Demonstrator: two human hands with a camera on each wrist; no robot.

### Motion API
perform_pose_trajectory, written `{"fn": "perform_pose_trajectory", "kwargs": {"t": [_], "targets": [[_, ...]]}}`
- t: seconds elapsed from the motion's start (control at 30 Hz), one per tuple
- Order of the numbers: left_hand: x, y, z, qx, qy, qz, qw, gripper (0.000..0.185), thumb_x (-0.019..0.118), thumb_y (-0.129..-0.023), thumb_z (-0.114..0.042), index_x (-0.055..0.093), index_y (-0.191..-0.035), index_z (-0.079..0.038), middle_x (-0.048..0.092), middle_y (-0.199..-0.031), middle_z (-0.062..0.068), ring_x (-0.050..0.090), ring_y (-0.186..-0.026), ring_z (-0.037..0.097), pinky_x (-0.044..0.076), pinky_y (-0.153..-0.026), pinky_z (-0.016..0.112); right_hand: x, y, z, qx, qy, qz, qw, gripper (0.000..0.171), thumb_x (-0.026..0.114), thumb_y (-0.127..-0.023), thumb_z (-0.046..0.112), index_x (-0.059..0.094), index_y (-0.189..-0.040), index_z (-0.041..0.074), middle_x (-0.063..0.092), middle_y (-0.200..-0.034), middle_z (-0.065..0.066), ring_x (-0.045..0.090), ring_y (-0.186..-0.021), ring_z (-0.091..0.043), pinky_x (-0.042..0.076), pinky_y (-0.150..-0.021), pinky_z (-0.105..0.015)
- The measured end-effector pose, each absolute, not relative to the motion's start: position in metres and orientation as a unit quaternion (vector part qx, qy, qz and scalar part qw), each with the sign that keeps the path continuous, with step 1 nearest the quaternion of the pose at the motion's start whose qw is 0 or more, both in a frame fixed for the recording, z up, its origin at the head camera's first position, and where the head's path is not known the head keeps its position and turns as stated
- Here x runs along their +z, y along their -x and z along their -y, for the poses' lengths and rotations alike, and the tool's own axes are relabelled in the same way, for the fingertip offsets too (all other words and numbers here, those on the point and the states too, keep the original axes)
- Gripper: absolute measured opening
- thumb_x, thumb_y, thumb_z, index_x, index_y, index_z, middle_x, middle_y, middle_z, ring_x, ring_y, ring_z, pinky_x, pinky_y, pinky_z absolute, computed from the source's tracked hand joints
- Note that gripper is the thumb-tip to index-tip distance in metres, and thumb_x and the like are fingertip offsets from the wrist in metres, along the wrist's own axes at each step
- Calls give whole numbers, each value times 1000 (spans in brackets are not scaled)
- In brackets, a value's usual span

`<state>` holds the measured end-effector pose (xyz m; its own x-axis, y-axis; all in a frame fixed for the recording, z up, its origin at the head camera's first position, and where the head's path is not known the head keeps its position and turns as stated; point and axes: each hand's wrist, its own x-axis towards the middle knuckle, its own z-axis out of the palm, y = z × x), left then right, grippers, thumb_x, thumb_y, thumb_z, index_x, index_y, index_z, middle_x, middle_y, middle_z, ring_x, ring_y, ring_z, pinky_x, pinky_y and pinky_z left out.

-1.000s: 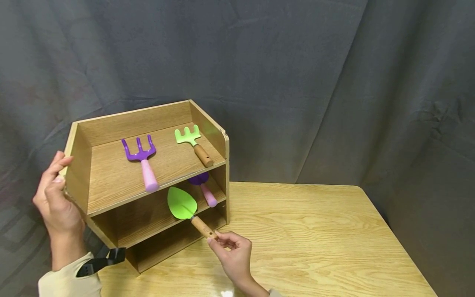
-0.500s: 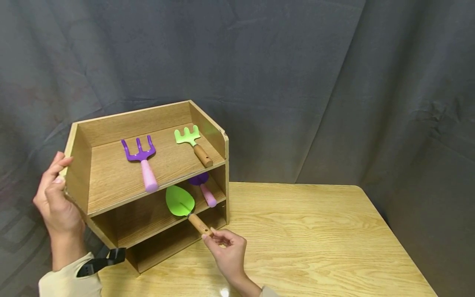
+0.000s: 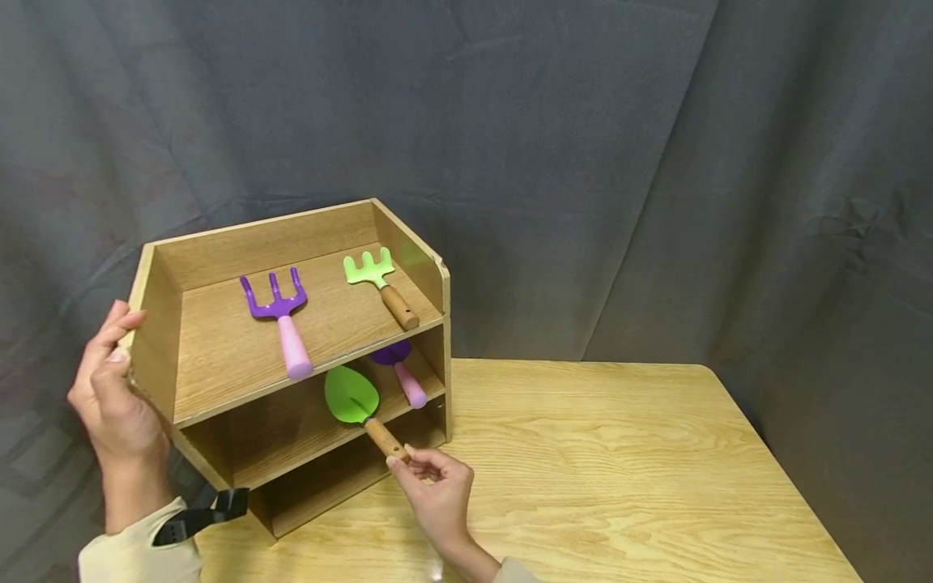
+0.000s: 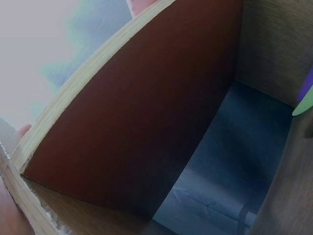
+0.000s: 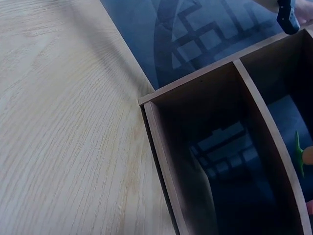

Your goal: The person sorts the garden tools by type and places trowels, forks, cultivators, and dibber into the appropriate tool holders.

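A wooden three-tier shelf [image 3: 219, 380] stands on the table's left part. My left hand [image 3: 117, 397] grips its upper left side wall. My right hand [image 3: 430, 482] pinches the wooden handle end of a green trowel [image 3: 353, 398], whose blade lies on the middle shelf. Beside it on that shelf lies a purple trowel with a pink handle [image 3: 401, 368]. On the top shelf lie a purple fork with a pink handle [image 3: 280, 312] and a green rake with a wooden handle [image 3: 379, 279]. The right wrist view shows the shelf frame [image 5: 215, 161] and a sliver of the green trowel [image 5: 298, 154].
The light wooden table [image 3: 619, 470] stretches to the right of the shelf. A dark grey curtain [image 3: 583, 162] hangs behind. A patterned floor [image 5: 205, 34] shows past the table edge in the right wrist view.
My right hand has pushed the green trowel to the left and deeper onto the middle shelf. The left hand has stayed on the shelf's side wall.
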<state>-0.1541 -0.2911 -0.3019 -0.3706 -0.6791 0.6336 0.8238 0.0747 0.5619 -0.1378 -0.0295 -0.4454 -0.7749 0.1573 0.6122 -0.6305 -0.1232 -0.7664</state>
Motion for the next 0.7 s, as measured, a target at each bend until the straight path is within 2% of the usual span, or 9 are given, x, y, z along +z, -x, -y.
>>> {"fn": "perform_pose_trajectory", "kwargs": {"t": [0.7], "targets": [[-301, 153, 291, -705, 54, 462, 535, 42, 33, -81, 1, 64, -105, 17, 56, -130, 21, 44, -127, 30, 29, -102, 27, -444, 153, 51, 671, -282, 601, 331, 14, 76, -69, -15, 69, -80, -9, 68, -66, -12, 60, -50, -11, 48, -46, -22]]}}
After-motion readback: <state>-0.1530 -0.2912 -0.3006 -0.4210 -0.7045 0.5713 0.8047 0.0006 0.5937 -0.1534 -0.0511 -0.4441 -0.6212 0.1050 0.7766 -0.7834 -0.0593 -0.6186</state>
